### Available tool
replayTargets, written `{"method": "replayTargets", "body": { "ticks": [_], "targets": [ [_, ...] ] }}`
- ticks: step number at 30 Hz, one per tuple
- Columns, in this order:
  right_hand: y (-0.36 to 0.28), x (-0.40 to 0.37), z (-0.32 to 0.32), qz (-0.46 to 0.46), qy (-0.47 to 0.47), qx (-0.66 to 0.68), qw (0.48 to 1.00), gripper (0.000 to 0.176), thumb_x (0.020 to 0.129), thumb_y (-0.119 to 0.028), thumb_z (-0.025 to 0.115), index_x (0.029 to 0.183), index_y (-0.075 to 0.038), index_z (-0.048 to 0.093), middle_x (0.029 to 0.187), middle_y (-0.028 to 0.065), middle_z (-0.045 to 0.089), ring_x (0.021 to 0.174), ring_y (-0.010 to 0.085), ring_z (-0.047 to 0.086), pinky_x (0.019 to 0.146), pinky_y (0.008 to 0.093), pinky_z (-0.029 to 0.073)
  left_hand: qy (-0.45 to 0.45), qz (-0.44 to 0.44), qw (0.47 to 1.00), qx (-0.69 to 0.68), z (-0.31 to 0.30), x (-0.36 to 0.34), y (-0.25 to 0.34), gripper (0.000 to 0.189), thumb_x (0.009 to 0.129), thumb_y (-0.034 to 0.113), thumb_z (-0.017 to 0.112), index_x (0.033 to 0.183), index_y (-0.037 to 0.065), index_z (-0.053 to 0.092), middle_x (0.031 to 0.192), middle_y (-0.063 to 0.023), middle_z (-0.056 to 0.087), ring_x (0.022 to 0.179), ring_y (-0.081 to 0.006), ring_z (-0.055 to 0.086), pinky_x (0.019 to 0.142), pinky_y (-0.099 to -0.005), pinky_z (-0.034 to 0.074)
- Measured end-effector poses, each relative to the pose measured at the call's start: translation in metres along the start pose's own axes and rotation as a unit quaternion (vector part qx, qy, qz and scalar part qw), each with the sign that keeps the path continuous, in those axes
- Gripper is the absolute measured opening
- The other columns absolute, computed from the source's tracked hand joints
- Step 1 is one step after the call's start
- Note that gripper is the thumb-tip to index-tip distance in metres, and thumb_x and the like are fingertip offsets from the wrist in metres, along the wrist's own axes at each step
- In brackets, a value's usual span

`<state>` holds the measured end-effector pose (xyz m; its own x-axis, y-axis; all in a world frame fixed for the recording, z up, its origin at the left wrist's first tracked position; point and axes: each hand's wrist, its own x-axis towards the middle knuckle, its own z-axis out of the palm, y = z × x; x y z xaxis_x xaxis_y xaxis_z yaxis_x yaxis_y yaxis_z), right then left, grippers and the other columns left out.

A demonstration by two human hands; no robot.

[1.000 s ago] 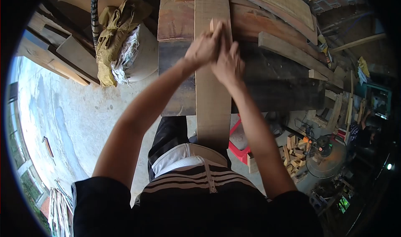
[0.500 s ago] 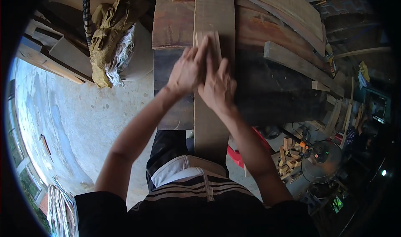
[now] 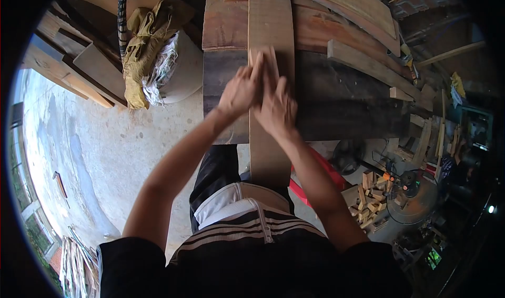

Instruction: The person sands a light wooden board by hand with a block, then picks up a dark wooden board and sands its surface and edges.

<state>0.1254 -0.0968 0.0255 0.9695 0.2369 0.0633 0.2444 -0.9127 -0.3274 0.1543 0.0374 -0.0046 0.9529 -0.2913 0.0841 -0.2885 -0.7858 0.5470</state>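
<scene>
A long, flat wooden board (image 3: 271, 19) runs lengthwise away from my body, its near end jutting past the bench edge toward my waist. On its top face sits a pale wooden block, apparently a wooden hand plane (image 3: 271, 59), partly covered by my fingers. My left hand (image 3: 239, 92) grips it from the left, index finger stretched forward along the top. From the right, my right hand (image 3: 279, 106) is wrapped round it, close against the left one. The underside of the tool and any blade are hidden.
Dark planks form the bench top (image 3: 347, 98) under the board. Curved boards (image 3: 363, 9) and a narrower strip (image 3: 368, 69) lie to the right. A yellow-brown sack (image 3: 142, 51) stands left. A fan (image 3: 413, 198) and wood offcuts (image 3: 371, 201) are at lower right.
Both hands and the hand plane have come a little nearer to me along the board. The view has shifted slightly, and the grip looks the same.
</scene>
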Motion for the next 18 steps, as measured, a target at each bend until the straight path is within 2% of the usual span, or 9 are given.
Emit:
{"method": "replayTargets", "body": {
  "ticks": [3, 4, 5, 8, 11, 12, 14, 16, 18],
  "targets": [
    [0.007, -0.099, -0.006, -0.02, -0.051, 0.014, 0.998, 0.102, 0.071, -0.021, 0.077, 0.157, -0.014, 0.024, 0.096, 0.0174, 0.044, 0.083, 0.0347, 0.056, 0.07, 0.043, 0.052, -0.02, 0.018, 1.0, -0.012, 0.019, -0.094, 0.043, 0.096, 0.076, 0.005, 0.063, 0.155, -0.006, 0.009, 0.115, -0.0233, 0.058, 0.102, -0.038, 0.058, 0.092, -0.0397, 0.053],
    [0.006, -0.12, -0.01, -0.015, -0.064, 0.026, 0.998, 0.099, 0.071, -0.02, 0.076, 0.157, -0.014, 0.027, 0.095, 0.0173, 0.044, 0.083, 0.0346, 0.055, 0.069, 0.0428, 0.051, -0.084, -0.026, 0.995, -0.037, 0.014, -0.113, 0.058, 0.093, 0.078, 0.008, 0.061, 0.154, -0.008, 0.01, 0.111, -0.0223, 0.057, 0.099, -0.0365, 0.058, 0.089, -0.0398, 0.053],
    [0.006, -0.132, -0.012, -0.027, -0.06, 0.016, 0.998, 0.096, 0.073, -0.02, 0.075, 0.156, -0.014, 0.028, 0.092, 0.0172, 0.044, 0.081, 0.0338, 0.055, 0.065, 0.0425, 0.051, -0.092, -0.022, 0.995, -0.036, 0.017, -0.128, 0.063, 0.093, 0.079, 0.01, 0.061, 0.155, -0.007, 0.01, 0.109, -0.0214, 0.057, 0.098, -0.0354, 0.058, 0.088, -0.0398, 0.053],
    [0.007, -0.109, -0.014, -0.034, -0.072, 0.015, 0.997, 0.094, 0.074, -0.022, 0.074, 0.156, -0.015, 0.029, 0.091, 0.0173, 0.044, 0.076, 0.0321, 0.055, 0.06, 0.0413, 0.051, -0.092, -0.035, 0.993, -0.057, 0.015, -0.106, 0.054, 0.096, 0.077, 0.01, 0.063, 0.155, -0.007, 0.01, 0.112, -0.022, 0.056, 0.098, -0.0376, 0.057, 0.089, -0.0417, 0.052],
    [0.013, -0.024, -0.007, -0.022, -0.018, -0.002, 1.0, 0.098, 0.072, -0.017, 0.076, 0.157, -0.017, 0.028, 0.093, 0.018, 0.045, 0.076, 0.0337, 0.058, 0.059, 0.0426, 0.053, -0.045, -0.025, 0.995, -0.089, 0.004, -0.025, 0.021, 0.093, 0.077, 0.009, 0.062, 0.155, -0.004, 0.014, 0.124, -0.0263, 0.054, 0.105, -0.0428, 0.056, 0.093, -0.0451, 0.05],
    [0.016, 0.014, -0.008, -0.019, -0.003, 0.006, 1.0, 0.099, 0.072, -0.017, 0.075, 0.157, -0.018, 0.025, 0.095, 0.0193, 0.046, 0.081, 0.0364, 0.06, 0.06, 0.0443, 0.055, 0.004, 0.0, 0.998, -0.064, 0.004, 0.012, 0.004, 0.092, 0.079, 0.011, 0.061, 0.155, -0.002, 0.012, 0.115, -0.0243, 0.057, 0.107, -0.0404, 0.057, 0.093, -0.0408, 0.052],
    [0.026, 0.09, 0.0, -0.014, 0.032, -0.036, 0.999, 0.094, 0.076, -0.019, 0.072, 0.157, -0.019, 0.023, 0.1, 0.021, 0.047, 0.084, 0.0392, 0.062, 0.062, 0.0453, 0.057, 0.058, 0.039, 0.996, -0.064, 0.004, 0.091, -0.034, 0.089, 0.08, 0.011, 0.06, 0.156, 0.0, 0.014, 0.119, -0.0282, 0.058, 0.111, -0.0437, 0.057, 0.096, -0.0447, 0.049],
    [0.032, 0.162, -0.001, 0.025, 0.0, -0.024, 0.999, 0.094, 0.079, -0.023, 0.07, 0.157, -0.021, 0.018, 0.112, 0.0241, 0.047, 0.094, 0.0432, 0.063, 0.072, 0.0537, 0.056, 0.095, 0.062, 0.991, -0.065, 0.0, 0.161, -0.066, 0.08, 0.086, 0.016, 0.055, 0.154, 0.0, 0.016, 0.122, -0.031, 0.058, 0.112, -0.0468, 0.057, 0.097, -0.0471, 0.048],
    [0.038, 0.204, 0.001, 0.042, 0.004, -0.007, 0.999, 0.091, 0.082, -0.032, 0.068, 0.157, -0.025, 0.017, 0.116, 0.0237, 0.047, 0.104, 0.0461, 0.061, 0.086, 0.056, 0.051, 0.079, 0.03, 0.996, -0.019, -0.017, 0.203, -0.069, 0.07, 0.091, 0.017, 0.048, 0.153, 0.0, 0.021, 0.114, -0.0311, 0.063, 0.108, -0.0453, 0.06, 0.096, -0.0465, 0.048]
  ]
}}
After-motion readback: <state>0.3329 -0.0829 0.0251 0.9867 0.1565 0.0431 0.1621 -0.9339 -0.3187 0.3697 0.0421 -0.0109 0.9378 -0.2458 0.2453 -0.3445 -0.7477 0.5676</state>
